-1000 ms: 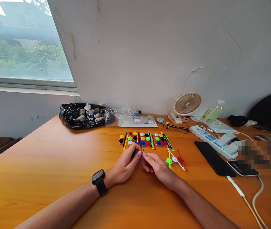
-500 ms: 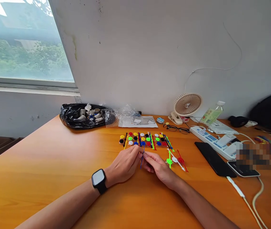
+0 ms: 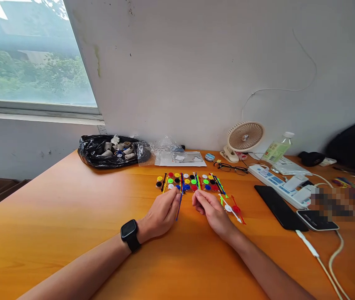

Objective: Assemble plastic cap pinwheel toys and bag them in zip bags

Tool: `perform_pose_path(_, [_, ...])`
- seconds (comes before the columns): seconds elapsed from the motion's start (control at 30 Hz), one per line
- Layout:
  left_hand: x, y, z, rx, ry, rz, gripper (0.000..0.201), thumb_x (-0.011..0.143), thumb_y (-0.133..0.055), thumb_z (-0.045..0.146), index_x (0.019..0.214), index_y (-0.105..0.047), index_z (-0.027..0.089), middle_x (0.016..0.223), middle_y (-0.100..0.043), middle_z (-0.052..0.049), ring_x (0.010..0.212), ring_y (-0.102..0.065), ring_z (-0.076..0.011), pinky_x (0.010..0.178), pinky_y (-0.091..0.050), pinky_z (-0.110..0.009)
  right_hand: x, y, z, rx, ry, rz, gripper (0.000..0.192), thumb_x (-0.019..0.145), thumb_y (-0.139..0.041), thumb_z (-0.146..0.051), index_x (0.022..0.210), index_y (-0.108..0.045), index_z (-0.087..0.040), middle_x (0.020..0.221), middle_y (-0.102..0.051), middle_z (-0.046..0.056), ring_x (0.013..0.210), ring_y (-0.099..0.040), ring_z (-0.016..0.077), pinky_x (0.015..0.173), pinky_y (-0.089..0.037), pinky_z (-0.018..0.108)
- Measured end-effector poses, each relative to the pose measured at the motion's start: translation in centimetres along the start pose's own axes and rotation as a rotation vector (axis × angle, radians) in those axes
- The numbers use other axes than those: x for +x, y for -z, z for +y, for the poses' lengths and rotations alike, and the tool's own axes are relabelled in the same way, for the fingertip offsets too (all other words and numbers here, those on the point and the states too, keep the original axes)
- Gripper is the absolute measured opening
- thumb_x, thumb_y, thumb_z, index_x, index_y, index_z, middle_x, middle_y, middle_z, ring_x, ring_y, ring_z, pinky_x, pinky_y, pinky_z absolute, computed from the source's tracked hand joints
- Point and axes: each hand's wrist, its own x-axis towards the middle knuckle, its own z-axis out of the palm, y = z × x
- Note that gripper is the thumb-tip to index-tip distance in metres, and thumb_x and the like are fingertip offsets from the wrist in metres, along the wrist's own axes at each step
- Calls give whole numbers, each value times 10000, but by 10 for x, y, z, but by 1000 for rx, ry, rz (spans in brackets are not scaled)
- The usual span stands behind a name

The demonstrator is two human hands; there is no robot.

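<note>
Two hands rest on an orange bench (image 3: 71, 216) just short of a row of coloured discs and sticks (image 3: 191, 183). The left hand (image 3: 161, 214), smartwatch (image 3: 129, 234) at the wrist, pinches a thin blue stick (image 3: 179, 204) between thumb and forefinger. Beside it the right hand (image 3: 213, 212) lies palm-down, fingers curled, holding nothing visible, next to white and red spinners (image 3: 233, 209).

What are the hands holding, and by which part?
The left hand pinches a thin blue stick near its upper end. The right hand seems to hold nothing.
</note>
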Motion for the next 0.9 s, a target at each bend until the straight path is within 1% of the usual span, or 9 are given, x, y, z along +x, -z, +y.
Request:
perform_pose_path(0.07, [1,-1,-2,-90,74,15,334,1138,-308,365,861,-420,216,775,-457,8,681,-359,-159,669,-318,-307,1,2,2,-5,5,16,428,1060,-474,-523,791,-557,-201,728,-451,-21,637,-371,138,600,-289,303])
perform_pose_path(0.17, [3,-3,-4,-199,139,32,424,1128,-328,450,795,-420,204,731,-426,17,671,-342,-146,643,-302,-296,-1,-1,2,-16,-5,-9,442,1054,-473,-546,795,-565,-201,710,-437,-23,629,-360,139,584,-280,302])
perform_pose_path(0.3, [6,-4,-2,-356,253,1,511,1093,-366,572,751,-427,197,687,-382,26,634,-316,-131,597,-278,-288,-5,-6,0,-44,-20,-51,447,1051,-474,-567,808,-570,-203,681,-403,-31,608,-339,139,560,-254,302])
perform_pose_path(0.37, [8,-4,0,-448,307,-2,563,1058,-396,646,711,-398,203,659,-350,33,610,-284,-123,575,-258,-288,-5,-7,-1,-51,-21,-59,449,1050,-473,-570,811,-571,-203,686,-408,-29,606,-338,138,555,-249,302])
perform_pose_path(0.5, [12,-3,4,-564,340,-13,631,1003,-425,740,655,-338,220,605,-277,53,575,-203,-112,550,-214,-296,-4,-7,0,-66,-22,-59,450,1052,-468,-572,819,-576,-203,685,-405,-29,605,-343,140,551,-246,301])
perform_pose_path(0.6, [13,-3,5,-592,353,-26,620,995,-438,742,672,-371,217,617,-308,49,584,-234,-117,564,-238,-296,-4,-6,0,-84,-14,-61,450,1061,-458,-564,820,-577,-203,676,-404,-31,604,-350,140,556,-254,302])
perform_pose_path(0.7, [12,-3,5,-620,395,-4,562,998,-472,703,735,-412,211,681,-358,36,625,-285,-129,588,-268,-292,-5,-6,0,-105,-6,-67,452,1073,-444,-553,824,-583,-203,669,-409,-32,602,-357,139,564,-263,304])
perform_pose_path(0.83, [11,-4,6,-733,421,-15,493,998,-509,654,798,-410,214,727,-374,38,651,-285,-132,604,-272,-284,-5,-6,1,-121,-5,-76,454,1076,-437,-554,826,-587,-205,660,-410,-33,599,-363,140,564,-266,303])
perform_pose_path(0.9, [11,-3,7,-752,427,-24,493,985,-530,657,803,-411,215,721,-373,42,649,-283,-132,605,-273,-283,-5,-6,1,-120,-4,-72,452,1073,-441,-556,827,-584,-205,662,-414,-33,597,-366,140,563,-269,301])
